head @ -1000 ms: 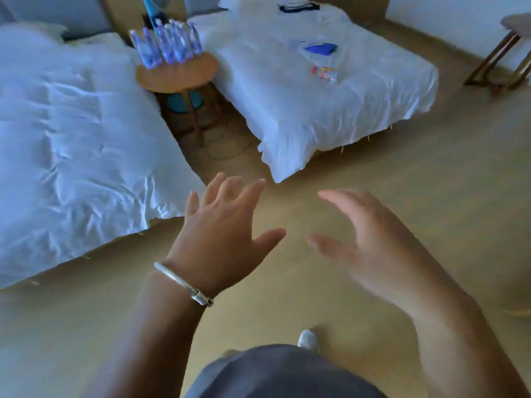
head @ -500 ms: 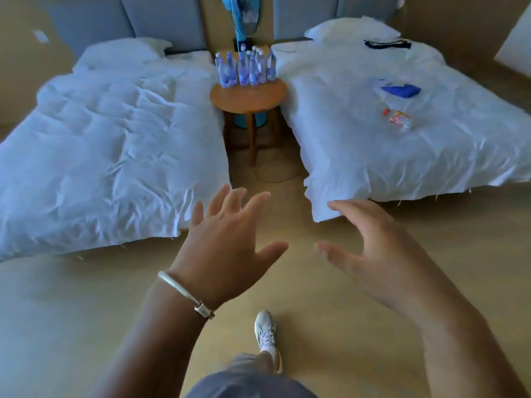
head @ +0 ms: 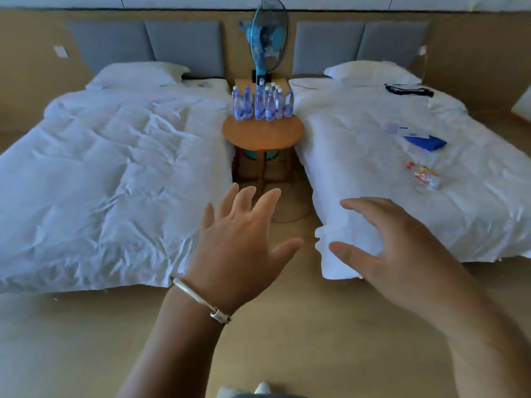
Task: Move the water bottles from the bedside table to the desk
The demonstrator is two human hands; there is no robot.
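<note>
1. Cluster of clear plastic water bottles with blue labels and white caps [head: 263, 103]: standing upright and close together on the far half of the round wooden bedside surface [head: 263, 135], which sits between the two beds.
2. Left hand [head: 238, 248]: raised in the foreground with fingers spread wide and straight, holding nothing; a silver bangle [head: 201, 300] circles the wrist.
3. Right hand [head: 402, 254]: raised beside the left, fingers loosely bent and apart, holding nothing; in this view it overlaps the near corner of the right bed.
4. Both hands are well apart from the bottles, with bare wooden floor [head: 86, 340] beneath them.
5. Left bed with rumpled white duvet [head: 115, 168]: one white pillow at its head, grey padded headboard panels behind.
6. Right bed with white duvet [head: 402, 133]: carries a dark blue folded item [head: 426, 142], a small transparent packet with red and orange print [head: 423, 176] and a dark object near the pillow [head: 409, 89].
7. Blue standing fan [head: 268, 41]: upright behind the bedside surface, against the wall.
</note>
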